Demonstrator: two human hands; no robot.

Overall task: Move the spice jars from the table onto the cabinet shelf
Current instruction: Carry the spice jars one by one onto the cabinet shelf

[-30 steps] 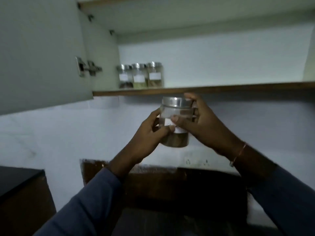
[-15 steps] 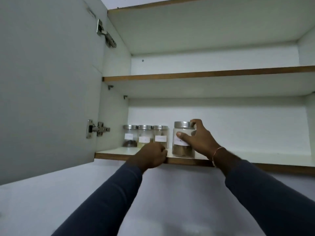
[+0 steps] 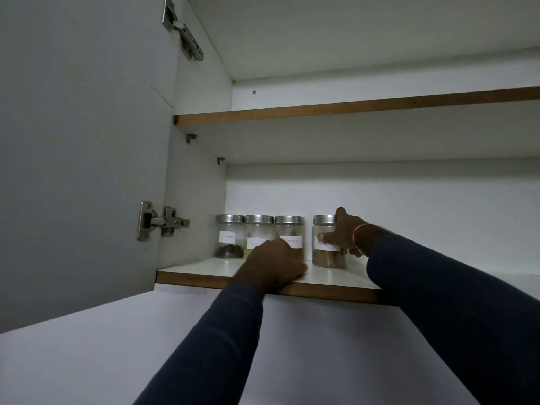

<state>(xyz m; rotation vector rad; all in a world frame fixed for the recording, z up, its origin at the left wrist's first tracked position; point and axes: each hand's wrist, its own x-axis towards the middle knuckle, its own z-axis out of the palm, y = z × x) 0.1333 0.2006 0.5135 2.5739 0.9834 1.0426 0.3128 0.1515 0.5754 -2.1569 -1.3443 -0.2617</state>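
White cabinet walls fill most of the view, seen from below, with the open cabinet door (image 3: 81, 159) taking up the whole left side and two metal hinges (image 3: 159, 222) fixed along its inner edge. An upper shelf (image 3: 350, 108) with a brown front edge runs across above, and the lower cabinet shelf (image 3: 201, 270), white on top with the same brown edge, carries the jars.

Two arms in dark blue sleeves (image 3: 455, 311) reach up from the bottom of the frame. The left hand (image 3: 273, 266) rests curled on the front edge of the lower shelf, fingers folded under into a loose fist and holding nothing; it partly hides the jars behind it.

The right hand (image 3: 346, 233) (a thin orange band circles its wrist) is wrapped around the fourth spice jar (image 3: 325, 252), thumb across the white label in front, the other fingers around the far side up near the lid. That jar stands upright on the shelf, its base on the white surface, just right of the row and set apart from it by a small gap.

Three spice jars (image 3: 230, 236) stand side by side at the shelf's left end near the back, each glass with a steel lid and a white label; the writing is too small to read with certainty.
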